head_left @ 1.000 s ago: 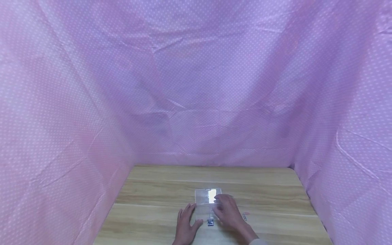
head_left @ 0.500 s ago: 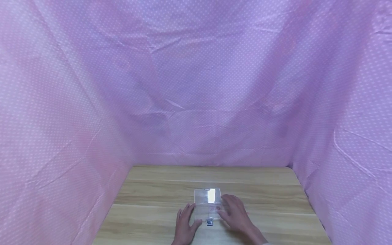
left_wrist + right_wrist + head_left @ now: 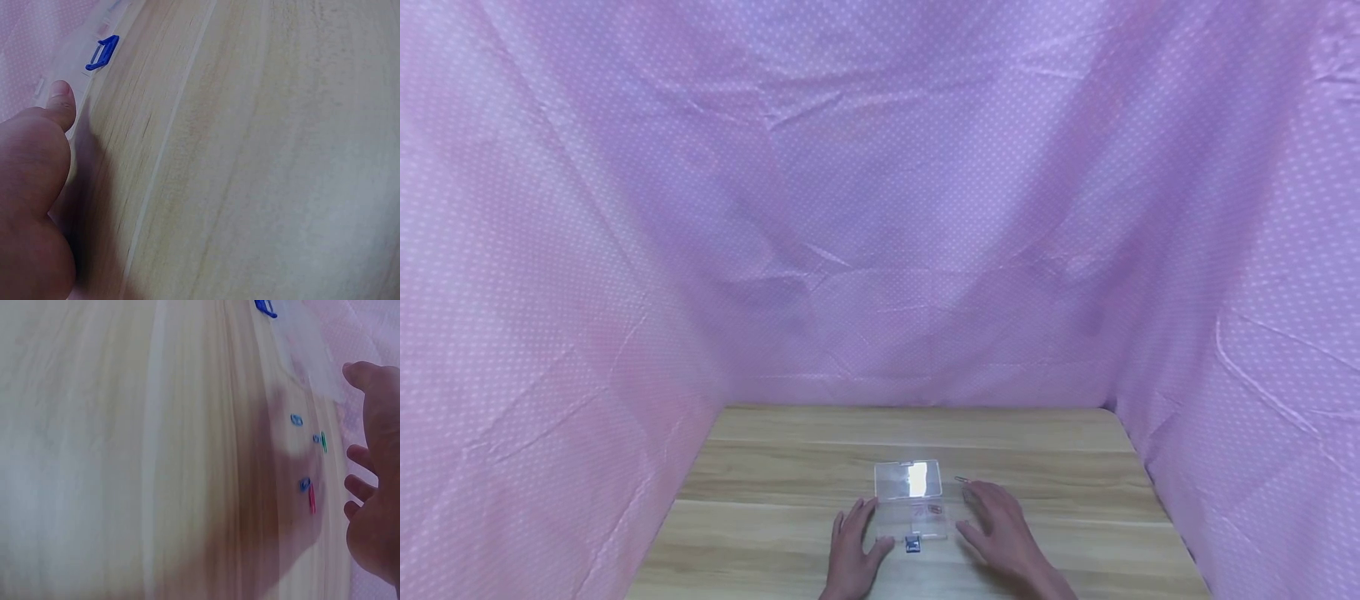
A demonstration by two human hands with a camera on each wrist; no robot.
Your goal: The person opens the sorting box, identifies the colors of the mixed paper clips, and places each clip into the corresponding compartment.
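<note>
A clear plastic box (image 3: pixel 895 521) lies on the wooden table with its transparent lid (image 3: pixel 895 481) opened away from me and a blue latch (image 3: pixel 913 544) at its front. My left hand (image 3: pixel 852 554) holds the box's left end, thumb at the front edge and fingers by the hinge; its thumb shows against the box in the left wrist view. Reddish paper clips (image 3: pixel 935 509) lie in the right compartment. Right of the box, my right hand (image 3: pixel 1003 533) hovers with fingers apart and holds nothing visible. Near it lie loose paper clips, including a blue one (image 3: pixel 296 419) and a red one (image 3: pixel 312 499).
A green paper clip (image 3: pixel 324 442) and further blue ones lie beside the box's right side. Another clip (image 3: pixel 961 479) shows just beyond the right fingertips. Pink dotted cloth (image 3: pixel 925 333) hangs around the back and sides of the table (image 3: pixel 775 467).
My right hand has moved right, from over the box's right compartment to over the loose clips. The reddish clips in that compartment now show. My left hand stays on the box.
</note>
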